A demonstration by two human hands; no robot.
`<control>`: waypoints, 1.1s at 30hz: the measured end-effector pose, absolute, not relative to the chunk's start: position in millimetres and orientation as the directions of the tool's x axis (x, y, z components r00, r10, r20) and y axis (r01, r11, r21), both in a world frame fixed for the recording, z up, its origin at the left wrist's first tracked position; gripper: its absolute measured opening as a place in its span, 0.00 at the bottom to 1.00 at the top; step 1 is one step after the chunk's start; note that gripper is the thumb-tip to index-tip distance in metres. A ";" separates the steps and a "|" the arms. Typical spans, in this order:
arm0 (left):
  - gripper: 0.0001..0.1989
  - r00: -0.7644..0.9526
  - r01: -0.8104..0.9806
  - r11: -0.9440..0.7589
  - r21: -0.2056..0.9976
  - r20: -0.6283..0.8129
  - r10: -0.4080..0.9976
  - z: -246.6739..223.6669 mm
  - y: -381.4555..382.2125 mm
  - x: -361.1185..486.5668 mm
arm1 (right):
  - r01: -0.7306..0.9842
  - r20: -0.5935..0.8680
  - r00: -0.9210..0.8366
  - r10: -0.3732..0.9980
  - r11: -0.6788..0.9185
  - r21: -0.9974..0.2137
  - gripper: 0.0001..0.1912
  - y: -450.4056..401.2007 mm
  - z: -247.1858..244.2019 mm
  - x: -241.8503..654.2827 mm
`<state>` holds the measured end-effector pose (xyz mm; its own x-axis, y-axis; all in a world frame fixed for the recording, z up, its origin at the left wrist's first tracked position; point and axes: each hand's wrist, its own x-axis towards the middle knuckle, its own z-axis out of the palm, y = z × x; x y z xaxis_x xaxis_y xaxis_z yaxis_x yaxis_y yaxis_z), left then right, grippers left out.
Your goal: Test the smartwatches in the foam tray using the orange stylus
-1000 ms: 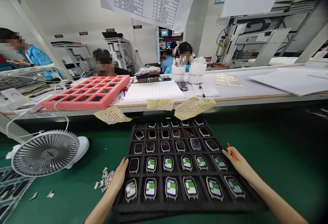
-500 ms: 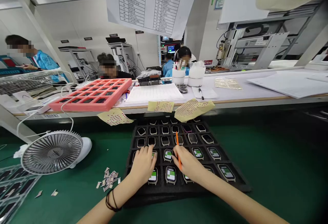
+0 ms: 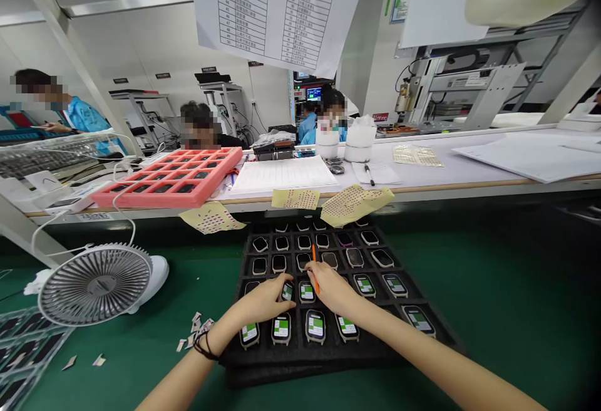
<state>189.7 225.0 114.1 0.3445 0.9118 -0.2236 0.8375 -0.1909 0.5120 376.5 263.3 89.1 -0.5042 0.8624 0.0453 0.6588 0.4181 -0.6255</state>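
Down at the black tray [image 3: 328, 357], I had both bare hands over the watches in the second row from the near edge. My left hand [image 3: 263, 299] had its thumb and fingers closed about the sides of one tilted watch [image 3: 287, 291], whose screen showed green and white, at its compartment. My right hand [image 3: 331, 286] gripped an orange stick [image 3: 315, 268] between bent fingers, its upper end pointing toward the back rows, just beside another lit watch [image 3: 307, 292] lying in the next compartment. Nearest me, the front row showed more green-and-white screens, while the watches farther back were mostly dark. The tray lay on the green mat [image 3: 154, 354], with small paper bits [image 3: 193, 331] to its left and a fan [image 3: 101, 284] beyond them. On the shelf [image 3: 422, 179] above sat a pink tray [image 3: 200, 197], its compartments holding dark pieces; yellow sheets [image 3: 357, 204] hung at the shelf's edge.
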 end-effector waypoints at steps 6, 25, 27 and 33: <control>0.28 0.376 0.757 -0.140 0.638 -0.250 0.892 110.3 237.4 173.2 | 0.580 -0.015 -0.501 0.865 0.323 -0.747 0.11 267.2 86.1 377.1; 0.20 0.173 0.041 -0.090 0.995 0.082 0.982 122.0 249.2 208.6 | -0.063 -0.084 -0.507 0.858 -0.134 -0.989 0.24 288.8 82.0 397.5; 0.20 0.136 0.055 -0.088 0.995 0.080 0.987 120.4 248.8 208.2 | -0.121 -0.049 -0.520 0.853 -0.131 -0.984 0.26 287.7 81.6 397.7; 0.20 0.139 0.036 -0.094 0.995 0.088 0.986 125.8 244.2 208.9 | -0.094 -0.026 -0.486 0.874 -0.082 -0.992 0.20 282.3 89.1 399.6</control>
<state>208.9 244.2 125.8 0.1389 0.9864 0.0881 0.0359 -0.0940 0.9949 399.6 282.3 89.1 -0.4859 0.8736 -0.0264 -0.0941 -0.0823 -0.9922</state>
